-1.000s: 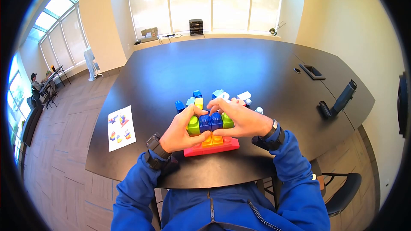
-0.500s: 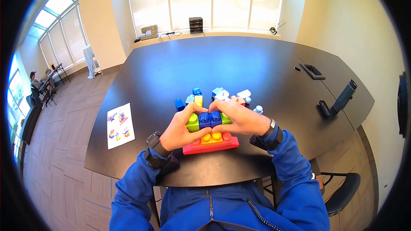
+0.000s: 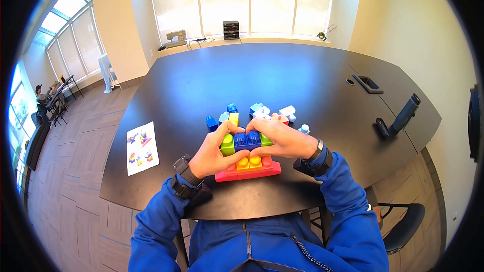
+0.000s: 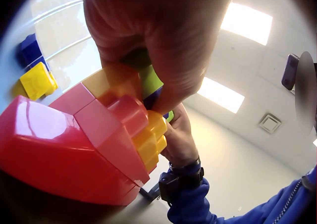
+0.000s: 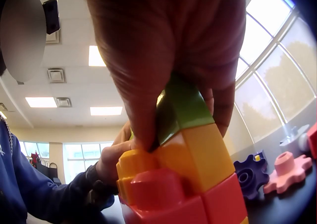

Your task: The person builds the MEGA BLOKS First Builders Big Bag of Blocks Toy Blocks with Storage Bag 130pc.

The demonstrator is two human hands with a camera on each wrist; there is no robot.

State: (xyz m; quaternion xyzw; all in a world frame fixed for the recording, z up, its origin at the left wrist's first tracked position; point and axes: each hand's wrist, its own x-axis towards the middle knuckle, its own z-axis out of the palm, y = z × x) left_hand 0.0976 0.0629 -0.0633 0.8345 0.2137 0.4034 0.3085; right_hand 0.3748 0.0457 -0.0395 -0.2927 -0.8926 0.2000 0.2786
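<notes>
A stack of toy building blocks stands near the table's front edge. Its wide red base (image 3: 247, 174) carries orange-yellow blocks (image 3: 255, 161), and above them runs a row of blue blocks (image 3: 247, 141) with a green block (image 3: 228, 144) at the left end and another green block (image 5: 185, 105) at the right. My left hand (image 3: 214, 150) grips the row's left side, thumb in front and fingers behind. From the right, my right hand (image 3: 286, 141) holds the other end the same way. Both thumbs come close together across the front of the row. The fingertips behind are partly hidden.
Loose blocks lie behind the stack, among them a yellow block (image 4: 38, 80), a dark blue gear (image 5: 251, 177) and a pink gear (image 5: 289, 173). A printed sheet (image 3: 142, 148) lies at left. At right stand a dark bottle (image 3: 405, 116) and a small black object (image 3: 381, 128).
Both hands keep their hold on the block row. My right fingers have settled slightly lower behind it, and the stack has hardly shifted in view.
</notes>
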